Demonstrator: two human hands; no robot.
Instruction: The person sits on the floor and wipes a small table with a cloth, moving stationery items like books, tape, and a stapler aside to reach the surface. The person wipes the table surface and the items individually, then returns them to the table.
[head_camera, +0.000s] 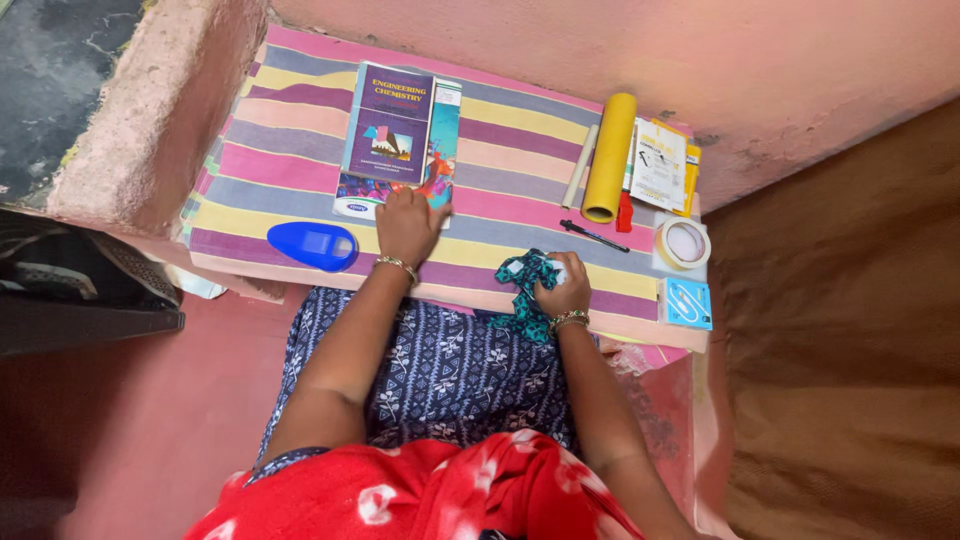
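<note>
Pressing left hand (408, 222) flat on book (388, 125); right hand (563, 288) clenched around teal cloth (524, 290).

Probably a home study corner: a low desk (300, 150) under a striped cloth stands against pink plaster walls (700, 50), carrying textbooks (390, 120), a pen (594, 236) and tape (684, 243), beside a red floor (150, 420)

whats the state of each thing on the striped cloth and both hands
left hand: flat on the books, pressing down
right hand: closed around the green patterned cloth
green patterned cloth: bunched, hanging over the table edge
books: closed, stacked, lying flat
yellow roll: rolled up, lying flat
pen: capped, lying flat
tape roll: lying flat
blue case: shut, flat
</note>
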